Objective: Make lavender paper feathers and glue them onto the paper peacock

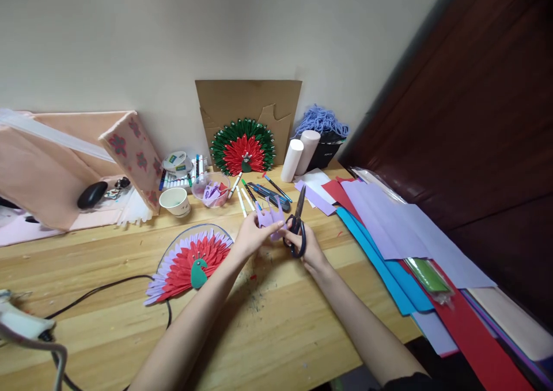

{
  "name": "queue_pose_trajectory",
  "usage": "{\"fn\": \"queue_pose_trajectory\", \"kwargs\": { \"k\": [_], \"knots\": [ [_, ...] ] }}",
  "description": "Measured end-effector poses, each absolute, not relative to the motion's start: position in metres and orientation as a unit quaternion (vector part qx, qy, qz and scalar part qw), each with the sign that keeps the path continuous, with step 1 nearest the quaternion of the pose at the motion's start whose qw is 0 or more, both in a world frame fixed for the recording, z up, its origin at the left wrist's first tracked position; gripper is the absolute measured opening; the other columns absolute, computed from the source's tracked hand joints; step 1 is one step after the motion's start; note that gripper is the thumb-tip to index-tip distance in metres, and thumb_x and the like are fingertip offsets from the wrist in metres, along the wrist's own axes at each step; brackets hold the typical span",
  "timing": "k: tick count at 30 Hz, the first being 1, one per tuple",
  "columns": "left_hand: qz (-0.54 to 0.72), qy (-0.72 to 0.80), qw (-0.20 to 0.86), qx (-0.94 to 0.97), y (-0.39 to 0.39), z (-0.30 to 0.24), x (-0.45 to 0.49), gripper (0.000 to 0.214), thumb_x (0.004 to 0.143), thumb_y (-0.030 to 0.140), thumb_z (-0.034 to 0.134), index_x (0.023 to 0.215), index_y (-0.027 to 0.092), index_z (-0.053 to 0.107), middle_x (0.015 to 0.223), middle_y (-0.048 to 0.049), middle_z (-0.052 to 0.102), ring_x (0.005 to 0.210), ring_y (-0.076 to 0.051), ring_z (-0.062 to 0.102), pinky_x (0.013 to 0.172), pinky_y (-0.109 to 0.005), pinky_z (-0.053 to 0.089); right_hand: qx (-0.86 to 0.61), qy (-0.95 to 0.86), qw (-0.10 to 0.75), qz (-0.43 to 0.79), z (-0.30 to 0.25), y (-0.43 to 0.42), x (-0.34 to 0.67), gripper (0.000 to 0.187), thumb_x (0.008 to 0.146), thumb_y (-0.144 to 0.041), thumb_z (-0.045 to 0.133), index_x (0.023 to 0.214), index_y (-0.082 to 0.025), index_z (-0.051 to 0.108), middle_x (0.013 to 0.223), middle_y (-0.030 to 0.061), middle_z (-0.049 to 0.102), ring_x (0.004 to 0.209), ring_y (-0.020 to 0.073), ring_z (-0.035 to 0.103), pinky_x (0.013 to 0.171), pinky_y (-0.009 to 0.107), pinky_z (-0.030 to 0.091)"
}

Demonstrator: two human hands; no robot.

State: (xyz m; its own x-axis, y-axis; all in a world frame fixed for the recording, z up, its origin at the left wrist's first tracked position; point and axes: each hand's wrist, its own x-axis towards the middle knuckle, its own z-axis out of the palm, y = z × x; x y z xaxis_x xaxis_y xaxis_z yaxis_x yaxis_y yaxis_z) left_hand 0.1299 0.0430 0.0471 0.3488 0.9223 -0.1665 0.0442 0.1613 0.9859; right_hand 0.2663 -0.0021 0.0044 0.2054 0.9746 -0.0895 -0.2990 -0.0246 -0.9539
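My left hand [253, 235] pinches a small lilac paper piece [270, 215] with pointed tabs, held just above the wooden table [280, 322]. My right hand [307, 250] grips black-handled scissors [297, 227], whose blades point up and away beside the paper's right edge. Both hands meet over the table's middle. To the left lies a half-round paper peacock [190, 261] in red and lilac with a green body.
Coloured paper sheets [389, 230] spread along the right. At the back stand a cardboard sheet with a green-red peacock [242, 146], two white rolls [298, 156], markers [259, 190], a plastic bowl [211, 188] and a paper cup [175, 201]. A glue gun [21, 322] and black cable lie front left.
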Motion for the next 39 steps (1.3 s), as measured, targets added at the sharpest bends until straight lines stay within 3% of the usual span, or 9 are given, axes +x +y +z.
{"fn": "queue_pose_trajectory", "kwargs": {
  "k": [5,8,10,15,19,31,39],
  "knots": [
    [0.35,0.488,0.602,0.527,0.049,0.044,0.125,0.037,0.061,0.042,0.07,0.077,0.009,0.066,0.072,-0.0059,0.067,0.064,-0.016,0.058,0.059,-0.025,0.043,-0.481,-0.344,0.58,0.56,0.005,-0.003,0.263,0.045,0.062,-0.054,0.071,0.077,-0.018,0.049,0.06,-0.0042,0.053,0.047,0.0073,0.046,0.048,0.02,0.039],
    [0.403,0.51,0.557,0.517,0.055,0.046,0.118,0.039,0.062,0.045,0.068,0.076,0.009,0.066,0.069,-0.0048,0.066,0.062,-0.015,0.056,0.056,-0.024,0.041,-0.417,-0.349,0.541,0.641,0.007,-0.006,0.261,0.067,0.062,-0.081,0.044,0.082,-0.018,0.052,0.063,0.0005,0.055,0.051,0.0129,0.053,0.053,0.028,0.046],
    [0.441,0.516,0.526,0.512,0.058,0.049,0.113,0.039,0.063,0.045,0.067,0.075,0.009,0.065,0.069,-0.005,0.065,0.062,-0.015,0.055,0.057,-0.024,0.041,-0.385,-0.381,0.48,0.69,0.008,-0.011,0.258,0.081,0.058,-0.089,0.03,0.085,-0.016,0.053,0.063,0.0023,0.056,0.055,0.0164,0.057,0.058,0.032,0.048],
    [0.479,0.521,0.491,0.507,0.06,0.051,0.11,0.036,0.065,0.043,0.065,0.076,0.009,0.064,0.071,-0.0053,0.065,0.062,-0.014,0.054,0.058,-0.023,0.042,-0.362,-0.475,0.371,0.711,0.008,-0.026,0.245,0.088,0.057,-0.089,0.024,0.091,-0.014,0.055,0.065,0.0024,0.054,0.058,0.0168,0.058,0.061,0.033,0.048],
    [0.462,0.524,0.501,0.511,0.058,0.049,0.112,0.036,0.064,0.043,0.067,0.075,0.009,0.064,0.069,-0.0049,0.065,0.06,-0.014,0.054,0.056,-0.022,0.041,-0.369,-0.488,0.382,0.693,0.005,-0.029,0.239,0.088,0.06,-0.088,0.021,0.093,-0.014,0.055,0.062,0.0009,0.051,0.056,0.0159,0.057,0.061,0.032,0.048],
    [0.454,0.519,0.49,0.533,0.055,0.042,0.117,0.035,0.064,0.044,0.066,0.071,0.009,0.064,0.065,-0.0039,0.065,0.058,-0.014,0.055,0.054,-0.023,0.041,-0.402,-0.423,0.395,0.71,0.008,-0.027,0.234,0.094,0.047,-0.094,0.017,0.083,-0.015,0.054,0.053,-0.0005,0.051,0.048,0.0154,0.055,0.057,0.032,0.046],
    [0.444,0.522,0.5,0.53,0.055,0.043,0.116,0.032,0.064,0.042,0.066,0.066,0.01,0.063,0.06,-0.0027,0.063,0.054,-0.014,0.054,0.051,-0.022,0.04,-0.413,-0.422,0.388,0.707,0.01,-0.026,0.236,0.092,0.046,-0.094,0.018,0.08,-0.016,0.053,0.052,-0.0016,0.051,0.047,0.0155,0.055,0.057,0.032,0.046]
  ]
}}
